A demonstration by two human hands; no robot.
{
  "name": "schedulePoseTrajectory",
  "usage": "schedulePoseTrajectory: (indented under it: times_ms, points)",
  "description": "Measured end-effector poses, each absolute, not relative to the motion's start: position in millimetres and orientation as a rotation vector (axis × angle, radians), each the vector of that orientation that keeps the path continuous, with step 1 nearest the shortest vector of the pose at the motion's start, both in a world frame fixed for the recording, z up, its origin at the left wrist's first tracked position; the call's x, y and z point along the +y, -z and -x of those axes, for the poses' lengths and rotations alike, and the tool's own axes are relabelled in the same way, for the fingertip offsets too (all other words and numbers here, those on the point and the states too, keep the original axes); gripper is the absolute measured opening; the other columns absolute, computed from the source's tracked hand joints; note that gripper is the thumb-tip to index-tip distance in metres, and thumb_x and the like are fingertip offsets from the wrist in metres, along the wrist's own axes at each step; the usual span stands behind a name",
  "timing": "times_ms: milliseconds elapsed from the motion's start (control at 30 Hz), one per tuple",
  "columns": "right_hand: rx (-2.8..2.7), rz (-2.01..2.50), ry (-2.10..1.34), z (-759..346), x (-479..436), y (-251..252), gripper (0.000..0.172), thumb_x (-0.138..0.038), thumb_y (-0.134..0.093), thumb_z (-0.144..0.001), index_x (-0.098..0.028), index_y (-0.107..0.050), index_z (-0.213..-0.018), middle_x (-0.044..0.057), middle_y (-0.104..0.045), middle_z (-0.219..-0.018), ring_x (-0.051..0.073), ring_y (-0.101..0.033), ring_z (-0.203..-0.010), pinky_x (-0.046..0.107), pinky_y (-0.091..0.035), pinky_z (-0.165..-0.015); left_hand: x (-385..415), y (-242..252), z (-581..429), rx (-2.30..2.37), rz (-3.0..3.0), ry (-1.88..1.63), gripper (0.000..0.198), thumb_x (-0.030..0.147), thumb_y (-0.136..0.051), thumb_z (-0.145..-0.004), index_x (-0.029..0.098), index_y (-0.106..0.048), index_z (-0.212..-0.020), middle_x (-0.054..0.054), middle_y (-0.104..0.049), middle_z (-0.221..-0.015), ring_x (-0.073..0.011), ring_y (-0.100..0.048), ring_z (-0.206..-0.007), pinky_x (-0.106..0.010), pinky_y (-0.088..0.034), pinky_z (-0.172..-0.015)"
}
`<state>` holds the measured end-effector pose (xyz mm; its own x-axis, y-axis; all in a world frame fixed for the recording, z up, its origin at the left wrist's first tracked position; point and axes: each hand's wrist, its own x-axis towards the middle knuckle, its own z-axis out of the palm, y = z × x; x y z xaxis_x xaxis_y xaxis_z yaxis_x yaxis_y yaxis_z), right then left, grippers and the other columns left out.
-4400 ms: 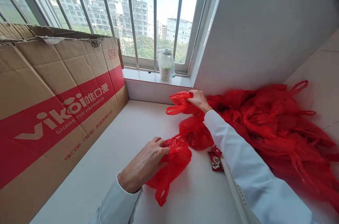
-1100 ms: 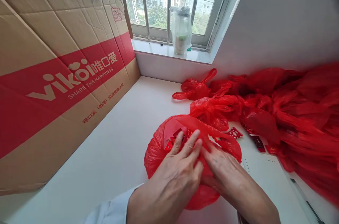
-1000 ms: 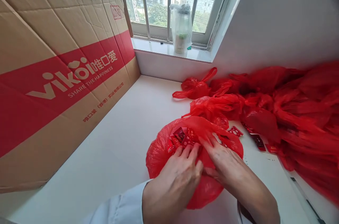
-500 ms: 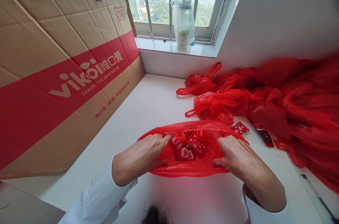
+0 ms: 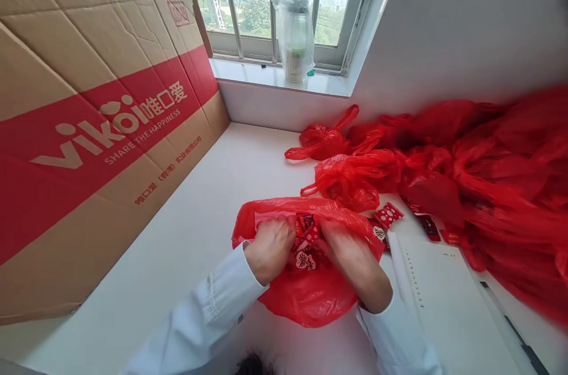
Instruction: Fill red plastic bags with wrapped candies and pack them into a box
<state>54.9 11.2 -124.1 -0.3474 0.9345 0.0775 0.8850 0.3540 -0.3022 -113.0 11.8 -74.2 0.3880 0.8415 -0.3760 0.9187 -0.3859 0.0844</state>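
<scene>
A red plastic bag (image 5: pixel 306 301) lies wide at its mouth on the white table in front of me. Small red packets with white and dark print (image 5: pixel 305 260) sit inside it. My left hand (image 5: pixel 273 248) reaches into the left side of the mouth, fingers curled downward among the packets; what they grip, if anything, is hidden. On the right side, my right hand (image 5: pixel 350 254) is in the bag up to the wrist, its fingers out of sight behind packets and plastic.
Knotted red bags (image 5: pixel 346 180) and a larger red heap (image 5: pixel 510 168) line the wall at right. Loose packets (image 5: pixel 389 216) lie beside my bag, near a white printed sheet (image 5: pixel 444 286). A big carton (image 5: pixel 110 126) stands at left, a wrapped bottle (image 5: pixel 296 44) on the sill.
Both hands have moved from holding the bag's mouth apart at its sides to deeper inside, closer together over the packets. The bag's near side now bulges toward me. The view has shifted slightly right.
</scene>
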Motion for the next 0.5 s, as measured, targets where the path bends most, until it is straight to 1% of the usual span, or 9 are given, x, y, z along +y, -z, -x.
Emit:
schedulePoseTrajectory:
  times_ms: [67, 167, 233, 267, 300, 367, 433, 500]
  points:
    - [-2.388, 1.667, -0.355, -52, 17, 135, 0.028, -0.021, -0.050, -0.088, -0.015, -0.066, -0.110, 0.012, -0.070, -0.105, 0.026, -0.066, -0.094, 0.036, -0.053, -0.086, 15, 80, 115, 1.565, -2.344, 0.386, 0.026, 0.027, -0.061, -0.088, 0.011, -0.059, -0.109, -0.009, -0.066, -0.102, -0.0203, -0.064, -0.091, -0.038, -0.055, -0.078]
    - [-2.444, 1.645, -0.428, -53, 22, 134, 0.035, -0.026, -0.050, -0.089, -0.015, -0.060, -0.121, 0.013, -0.065, -0.119, 0.027, -0.062, -0.107, 0.037, -0.049, -0.095, 18, 85, 120, 1.572, -2.309, 0.349, 0.023, 0.031, -0.059, -0.091, 0.013, -0.060, -0.105, -0.005, -0.065, -0.098, -0.0178, -0.064, -0.088, -0.037, -0.055, -0.078]
    - [-2.477, 1.576, -0.520, -56, 21, 127, 0.045, -0.023, -0.049, -0.087, -0.018, -0.051, -0.132, 0.011, -0.061, -0.128, 0.027, -0.058, -0.116, 0.037, -0.045, -0.100, 20, 88, 121, 1.582, -2.283, 0.312, 0.020, 0.030, -0.059, -0.091, 0.013, -0.062, -0.102, -0.005, -0.066, -0.097, -0.0177, -0.064, -0.088, -0.037, -0.055, -0.078]
    - [-2.491, 1.533, -0.593, -58, 19, 123, 0.049, -0.020, -0.049, -0.086, -0.021, -0.048, -0.135, 0.009, -0.060, -0.129, 0.027, -0.057, -0.117, 0.036, -0.044, -0.101, 20, 90, 122, 1.580, -2.272, 0.287, 0.019, 0.029, -0.059, -0.091, 0.013, -0.062, -0.100, -0.005, -0.066, -0.097, -0.0177, -0.064, -0.088, -0.037, -0.055, -0.078]
    - [-2.502, 1.492, -0.668, -60, 17, 120, 0.052, -0.017, -0.049, -0.084, -0.023, -0.047, -0.136, 0.008, -0.060, -0.130, 0.027, -0.057, -0.117, 0.036, -0.043, -0.101, 21, 92, 122, 1.573, -2.262, 0.259, 0.019, 0.029, -0.059, -0.090, 0.013, -0.062, -0.100, -0.005, -0.065, -0.098, -0.0179, -0.064, -0.089, -0.038, -0.054, -0.079]
    - [-2.487, 1.446, -0.754, -65, 14, 116, 0.051, -0.014, -0.045, -0.084, -0.025, -0.048, -0.134, 0.006, -0.060, -0.131, 0.025, -0.056, -0.118, 0.035, -0.041, -0.103, 21, 95, 123, 1.553, -2.241, 0.202, 0.020, 0.029, -0.060, -0.090, 0.013, -0.062, -0.101, -0.005, -0.065, -0.101, -0.0181, -0.064, -0.091, -0.038, -0.054, -0.080]
    - [-2.457, 1.464, -0.730, -71, 13, 114, 0.048, -0.014, -0.040, -0.086, -0.023, -0.050, -0.133, 0.007, -0.058, -0.132, 0.025, -0.054, -0.121, 0.036, -0.040, -0.105, 22, 98, 125, 1.539, -2.215, 0.156, 0.020, 0.030, -0.060, -0.090, 0.013, -0.062, -0.100, -0.005, -0.065, -0.101, -0.0177, -0.063, -0.090, -0.038, -0.054, -0.079]
    - [-2.433, 1.539, -0.659, -78, 15, 111, 0.045, -0.016, -0.037, -0.088, -0.019, -0.052, -0.130, 0.011, -0.058, -0.131, 0.027, -0.053, -0.122, 0.041, -0.039, -0.105, 22, 99, 126, 1.525, -2.185, 0.119, 0.019, 0.030, -0.061, -0.089, 0.013, -0.062, -0.095, -0.004, -0.065, -0.095, -0.0163, -0.063, -0.083, -0.035, -0.055, -0.074]
